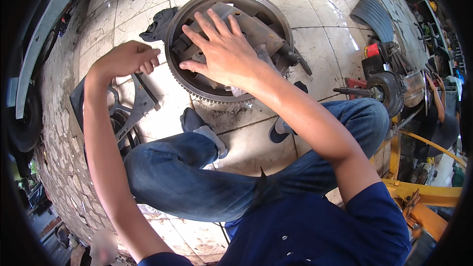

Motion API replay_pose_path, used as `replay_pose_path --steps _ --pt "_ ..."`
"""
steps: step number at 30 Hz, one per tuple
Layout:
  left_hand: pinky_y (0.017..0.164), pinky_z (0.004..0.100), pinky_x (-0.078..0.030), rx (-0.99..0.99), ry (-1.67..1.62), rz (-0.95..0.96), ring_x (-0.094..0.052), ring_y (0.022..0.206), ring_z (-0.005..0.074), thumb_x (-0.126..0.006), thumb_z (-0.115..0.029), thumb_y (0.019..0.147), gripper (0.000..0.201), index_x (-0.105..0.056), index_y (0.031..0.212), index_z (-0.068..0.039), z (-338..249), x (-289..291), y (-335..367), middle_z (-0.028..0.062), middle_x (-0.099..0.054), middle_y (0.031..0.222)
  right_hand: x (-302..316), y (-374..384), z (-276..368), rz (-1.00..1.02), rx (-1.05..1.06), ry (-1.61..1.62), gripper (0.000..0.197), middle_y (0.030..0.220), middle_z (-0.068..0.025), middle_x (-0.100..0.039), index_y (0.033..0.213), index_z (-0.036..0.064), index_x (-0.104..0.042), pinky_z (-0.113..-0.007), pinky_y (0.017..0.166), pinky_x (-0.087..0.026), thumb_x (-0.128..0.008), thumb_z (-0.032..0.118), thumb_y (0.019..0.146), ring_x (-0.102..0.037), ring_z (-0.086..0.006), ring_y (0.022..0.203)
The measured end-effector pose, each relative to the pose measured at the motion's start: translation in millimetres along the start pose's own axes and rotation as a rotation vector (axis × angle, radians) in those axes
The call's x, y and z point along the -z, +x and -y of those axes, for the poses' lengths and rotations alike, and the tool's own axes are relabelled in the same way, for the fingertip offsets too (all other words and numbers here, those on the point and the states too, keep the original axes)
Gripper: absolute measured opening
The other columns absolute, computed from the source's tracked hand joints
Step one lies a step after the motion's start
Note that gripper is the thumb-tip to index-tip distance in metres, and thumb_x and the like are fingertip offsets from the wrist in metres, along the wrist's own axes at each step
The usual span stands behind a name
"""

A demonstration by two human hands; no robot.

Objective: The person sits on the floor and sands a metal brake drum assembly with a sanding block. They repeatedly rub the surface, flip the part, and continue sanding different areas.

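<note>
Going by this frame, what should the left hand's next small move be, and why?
Probably to bring the left hand to the left rim of the toothed metal ring and steady it. That hand is curled beside the ring, with nothing visible in it, while the right hand is spread over the rusty metal piece inside; whether it presses down is unclear.

Grey-brown wheel (pixel 209 93), blue jeans (pixel 197 192), yellow frame (pixel 436 193).
</note>
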State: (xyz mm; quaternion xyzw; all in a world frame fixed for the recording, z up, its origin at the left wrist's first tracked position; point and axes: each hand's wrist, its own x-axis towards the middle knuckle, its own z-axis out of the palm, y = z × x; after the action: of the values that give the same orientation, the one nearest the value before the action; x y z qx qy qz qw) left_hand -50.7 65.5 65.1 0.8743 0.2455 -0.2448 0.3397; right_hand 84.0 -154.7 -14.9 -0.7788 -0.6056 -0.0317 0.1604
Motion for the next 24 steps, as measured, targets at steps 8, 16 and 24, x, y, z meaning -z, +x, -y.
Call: replay_pose_path --steps 8,16,24 --pt "0.073 0.0321 -0.054 -0.139 0.136 0.255 -0.069 0.083 0.0177 -0.061 -0.049 0.097 0.047 -0.073 0.112 -0.005 -74 -45 -32 0.0098 -0.075 0.095 3 2 5 -0.286 -0.065 0.022 0.072 0.155 -0.0239 -0.036 0.150 0.0094 -0.044 -0.066 0.117 -0.017 -0.047 0.060 0.098 -0.022 -0.0422 0.149" --pt "0.086 0.0338 -0.054 -0.183 -0.031 0.471 -0.071 0.098 0.0205 -0.055 -0.049 0.101 0.050 -0.071 0.112 -0.002 -99 -64 -4 0.0106 -0.075 0.101 11 1 1 -0.458 -0.075 0.071 0.064 0.152 -0.0226 -0.040 0.146 0.0098 -0.048 -0.069 0.114 -0.021 -0.055 0.052 0.098 -0.026 -0.0432 0.147" --pt "0.086 0.0344 -0.056 -0.291 -0.299 0.332 -0.072 0.096 0.0195 -0.062 -0.029 0.101 0.032 -0.068 0.114 0.000 -79 -79 9 0.0110 -0.075 0.099 26 6 -3 -0.457 0.020 0.167 0.076 0.163 -0.0175 -0.022 0.157 0.0232 -0.033 -0.069 0.117 -0.014 -0.059 0.056 0.093 -0.014 -0.0408 0.152"
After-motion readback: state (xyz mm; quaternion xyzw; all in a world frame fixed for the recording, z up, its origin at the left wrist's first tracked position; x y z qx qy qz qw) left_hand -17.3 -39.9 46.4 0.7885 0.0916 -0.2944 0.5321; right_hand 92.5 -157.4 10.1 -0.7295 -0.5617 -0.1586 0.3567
